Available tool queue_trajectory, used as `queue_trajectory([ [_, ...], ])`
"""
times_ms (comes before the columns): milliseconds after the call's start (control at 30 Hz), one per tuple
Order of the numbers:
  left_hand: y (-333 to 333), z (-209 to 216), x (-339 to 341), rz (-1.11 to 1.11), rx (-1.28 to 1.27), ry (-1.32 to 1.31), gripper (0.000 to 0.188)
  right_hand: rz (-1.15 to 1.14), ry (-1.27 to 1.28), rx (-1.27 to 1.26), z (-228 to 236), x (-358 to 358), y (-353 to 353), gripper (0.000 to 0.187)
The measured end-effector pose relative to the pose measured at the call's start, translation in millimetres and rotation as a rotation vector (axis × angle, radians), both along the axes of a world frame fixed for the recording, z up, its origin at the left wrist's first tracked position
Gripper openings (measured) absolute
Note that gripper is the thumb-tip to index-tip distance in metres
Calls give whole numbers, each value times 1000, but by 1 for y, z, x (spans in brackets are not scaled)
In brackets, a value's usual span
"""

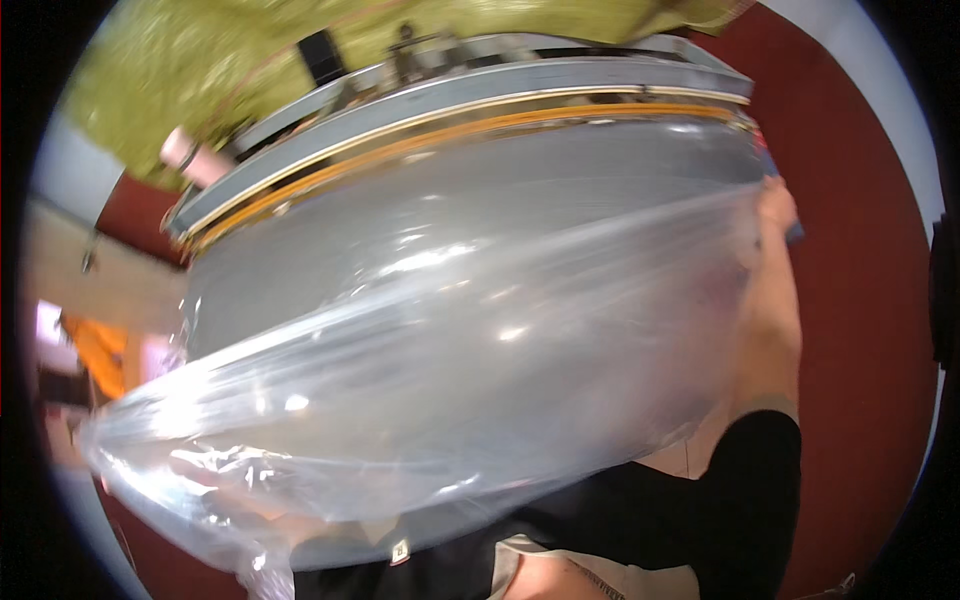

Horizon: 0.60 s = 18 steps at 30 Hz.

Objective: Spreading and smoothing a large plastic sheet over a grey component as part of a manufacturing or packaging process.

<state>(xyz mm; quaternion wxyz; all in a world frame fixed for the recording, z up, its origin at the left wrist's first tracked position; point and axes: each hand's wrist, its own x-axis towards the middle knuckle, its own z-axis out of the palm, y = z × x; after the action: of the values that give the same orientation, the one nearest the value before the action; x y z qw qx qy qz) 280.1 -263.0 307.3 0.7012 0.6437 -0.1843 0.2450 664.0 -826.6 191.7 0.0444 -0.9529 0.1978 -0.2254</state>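
Observation:
A large sheet of clear plastic film point(560, 330) stretches slantwise in front of me, glossy and creased. At the far left its edge is bunched, and my left hand point(66, 436) grips it there, blurred at the picture's rim. My left forearm shows dimly through the film. At the upper right my right hand point(776, 206) is closed on the film's other end, beside the right edge of a grey tabletop point(330, 250). Part of that hand's fingers is smeared. The film covers the near part of the tabletop and hangs down before my body.
Along the table's far side runs a grey metal rail point(500, 85) with an orange strip point(460, 130). A pink roll point(195, 158) lies at its left end. Yellow-green sheeting point(200, 70) hangs behind. Dark red wall or floor point(860, 330) fills the right; an orange thing point(98, 352) is at left.

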Motion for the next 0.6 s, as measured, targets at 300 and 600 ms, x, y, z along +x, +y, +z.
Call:
queue_trajectory([
  [300, 210, -3, -198, 1319, 510, -71, 42, 48, 47, -9, -23, 23, -15, 34],
  [600, 180, 114, -26, 1545, 1744, -27, 29, 1, 68, -51, -15, 15, -17, 35],
])
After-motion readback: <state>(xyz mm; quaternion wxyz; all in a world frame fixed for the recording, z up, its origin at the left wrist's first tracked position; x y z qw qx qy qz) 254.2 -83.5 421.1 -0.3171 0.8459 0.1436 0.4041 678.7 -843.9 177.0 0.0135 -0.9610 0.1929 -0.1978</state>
